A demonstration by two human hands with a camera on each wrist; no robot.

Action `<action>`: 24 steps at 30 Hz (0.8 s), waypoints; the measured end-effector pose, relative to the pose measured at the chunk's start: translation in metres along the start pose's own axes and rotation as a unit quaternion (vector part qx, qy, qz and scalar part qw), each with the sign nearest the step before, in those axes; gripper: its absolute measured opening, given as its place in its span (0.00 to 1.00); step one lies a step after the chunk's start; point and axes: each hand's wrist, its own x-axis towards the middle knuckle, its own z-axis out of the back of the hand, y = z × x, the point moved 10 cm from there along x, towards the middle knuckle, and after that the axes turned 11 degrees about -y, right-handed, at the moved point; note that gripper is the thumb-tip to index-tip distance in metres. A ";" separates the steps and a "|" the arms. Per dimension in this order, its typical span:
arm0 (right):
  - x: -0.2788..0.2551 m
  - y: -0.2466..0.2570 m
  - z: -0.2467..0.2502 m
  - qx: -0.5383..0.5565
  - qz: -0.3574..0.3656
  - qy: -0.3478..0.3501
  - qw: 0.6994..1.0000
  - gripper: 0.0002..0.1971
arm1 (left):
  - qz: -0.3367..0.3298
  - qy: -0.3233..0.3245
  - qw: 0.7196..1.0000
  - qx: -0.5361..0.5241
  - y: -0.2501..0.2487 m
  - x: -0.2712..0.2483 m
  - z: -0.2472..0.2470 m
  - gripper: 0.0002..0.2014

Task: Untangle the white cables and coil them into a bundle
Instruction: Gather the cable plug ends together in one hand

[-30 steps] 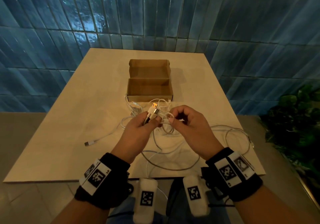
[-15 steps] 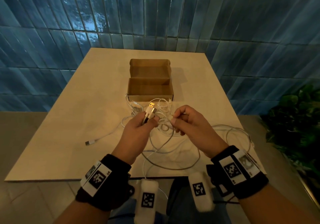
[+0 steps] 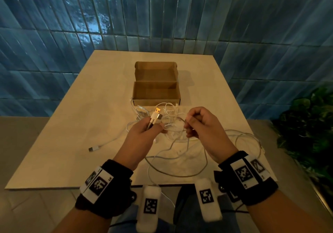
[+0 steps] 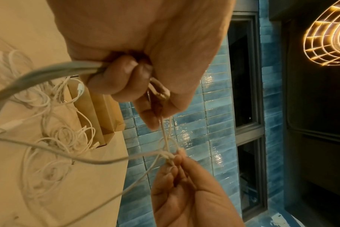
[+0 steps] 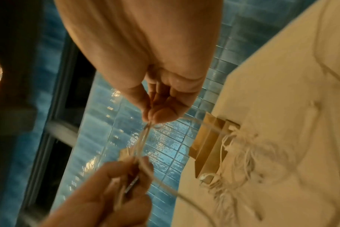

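A tangle of white cables [image 3: 173, 117] lies on the table in front of the cardboard box, with long loops [image 3: 180, 160] trailing toward the near edge. My left hand [image 3: 144, 133] grips cable ends, and two USB plugs [image 3: 156, 114] stick up out of it. My right hand [image 3: 200, 123] pinches a thin strand [image 3: 177, 124] stretched between both hands. In the left wrist view the left hand [image 4: 138, 76] holds the cables and the right hand's fingertips [image 4: 177, 158] pinch a small knot. In the right wrist view the right hand [image 5: 155, 113] pinches that strand.
An open brown cardboard box [image 3: 156, 92] stands mid-table behind the tangle. A loose cable end with a plug [image 3: 93, 148] lies on the beige table [image 3: 72, 142] to the left. A green plant [image 3: 310, 128] is off the right edge. Blue tiled wall behind.
My hands have drawn apart: the right hand moved right, stretching the strand between them. The left hand keeps holding the plugs in about the same place.
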 end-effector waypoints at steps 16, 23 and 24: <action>0.008 0.003 0.017 -0.235 0.121 -0.057 0.963 0.10 | 0.029 0.025 0.992 -0.119 -0.001 0.000 -0.003 0.13; 0.007 -0.006 0.010 -0.374 0.200 -0.023 0.905 0.10 | 0.021 0.004 0.977 -0.213 -0.010 -0.001 0.002 0.13; 0.007 -0.009 0.010 -0.394 0.201 -0.013 0.897 0.09 | 0.021 -0.002 0.975 -0.220 -0.010 0.000 0.005 0.14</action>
